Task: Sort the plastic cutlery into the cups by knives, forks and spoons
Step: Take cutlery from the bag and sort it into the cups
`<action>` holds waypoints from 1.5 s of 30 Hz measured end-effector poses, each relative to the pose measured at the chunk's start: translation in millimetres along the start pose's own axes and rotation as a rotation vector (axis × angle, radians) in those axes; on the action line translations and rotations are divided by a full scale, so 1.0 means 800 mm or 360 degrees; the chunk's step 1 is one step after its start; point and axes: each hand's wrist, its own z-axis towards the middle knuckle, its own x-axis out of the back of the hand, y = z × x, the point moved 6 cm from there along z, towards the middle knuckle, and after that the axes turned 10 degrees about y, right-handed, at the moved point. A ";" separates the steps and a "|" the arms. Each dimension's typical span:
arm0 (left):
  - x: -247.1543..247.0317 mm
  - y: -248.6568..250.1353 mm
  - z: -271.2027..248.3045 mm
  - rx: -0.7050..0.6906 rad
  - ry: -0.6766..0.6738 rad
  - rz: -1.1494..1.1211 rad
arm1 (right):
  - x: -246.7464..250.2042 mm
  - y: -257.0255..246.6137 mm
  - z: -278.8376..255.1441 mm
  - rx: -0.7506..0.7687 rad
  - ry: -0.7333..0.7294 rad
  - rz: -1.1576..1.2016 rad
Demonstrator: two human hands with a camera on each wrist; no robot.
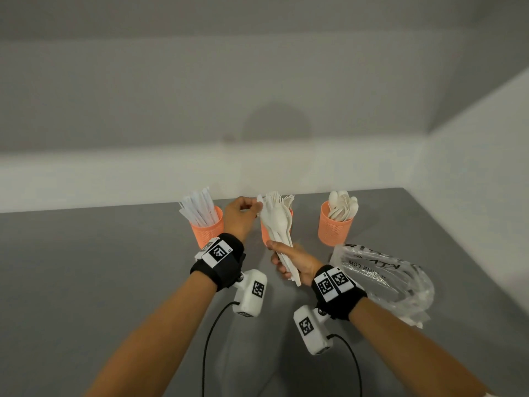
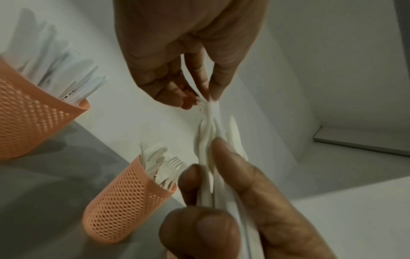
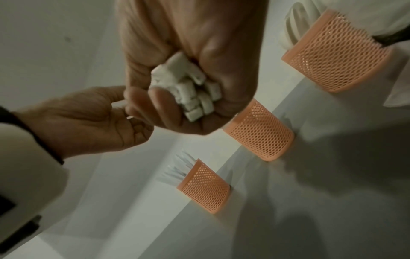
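Between your two hands, above the middle cup [image 1: 266,233], sits the bundle [image 1: 279,224] of white plastic cutlery. Your right hand [image 1: 294,263] is clenched round the handle ends, which poke out past the heel of your palm. Your left hand [image 1: 242,214] pinches the tip of one piece at the bundle's far end, thumb and forefinger closed on it; from the tines showing there it looks like a fork, though blur leaves that unsure.

The bundle's long axis runs away from your right hand, heads up and tilted a little toward your left hand, handles down and back toward your right wrist.

Expect these pieces to be very light, thin and springy, and smooth enough to slide against each other. Nested heads will likely cling, so one pulled piece may drag a neighbour. Take hold at the head or neck, where you already pinch, and draw along the long axis, not sideways, since thin plastic could snap if bent. Ease your right fist only slightly, or the rest may fan out and drop.

Left of your left hand stands the knife cup [image 1: 206,227]; right of your right hand, the spoon cup [image 1: 335,227] and, nearer, a crumpled bag [image 1: 386,282].
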 end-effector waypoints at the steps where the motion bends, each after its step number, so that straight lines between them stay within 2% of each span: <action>1: 0.003 0.001 0.001 -0.0004 0.0042 -0.0013 | 0.002 -0.001 0.000 0.0019 0.0002 0.0022; 6: 0.013 -0.005 -0.002 0.0054 0.0181 -0.0151 | 0.011 -0.008 0.004 0.0087 0.0079 0.0191; 9: 0.007 -0.020 -0.014 0.0174 0.0055 -0.0184 | 0.014 -0.012 0.008 0.0136 0.0111 0.0184; 13: -0.011 -0.034 -0.038 0.0180 -0.0197 -0.0040 | 0.011 -0.008 0.011 0.0125 0.0072 0.0119; 15: -0.008 -0.031 -0.039 0.0217 -0.0133 -0.0147 | 0.011 -0.004 0.013 0.0089 0.0043 0.0126; 18: 0.009 -0.016 -0.026 0.0190 0.0097 -0.0320 | 0.015 0.003 0.013 0.0020 -0.0010 0.0171; 21: 0.020 0.009 -0.007 -0.0048 0.0177 -0.0099 | 0.015 0.009 0.009 -0.0067 -0.0131 0.0173; 23: 0.013 0.021 -0.001 -0.0122 0.0006 0.0014 | 0.010 0.010 0.005 -0.0134 -0.0242 0.0151; 26: -0.008 0.026 -0.007 -0.0047 -0.0357 0.0190 | 0.002 0.009 -0.001 -0.0196 -0.0373 0.0107; 28: -0.016 0.024 -0.008 -0.0019 -0.0447 0.0254 | 0.001 0.008 -0.003 -0.0199 -0.0417 0.0097; 33: -0.017 0.021 0.002 -0.0024 -0.0355 0.0307 | 0.008 0.008 -0.003 -0.0205 -0.0382 0.0106; 36: -0.019 0.024 0.013 -0.0127 -0.0222 0.0368 | 0.010 0.003 -0.002 -0.0167 -0.0331 0.0089; 41: -0.017 0.029 0.010 -0.0189 -0.0023 0.0205 | 0.012 -0.003 0.000 -0.0109 -0.0236 0.0117; 45: -0.018 0.028 0.004 -0.0167 -0.0013 0.0105 | 0.013 -0.006 0.000 -0.0072 -0.0192 0.0138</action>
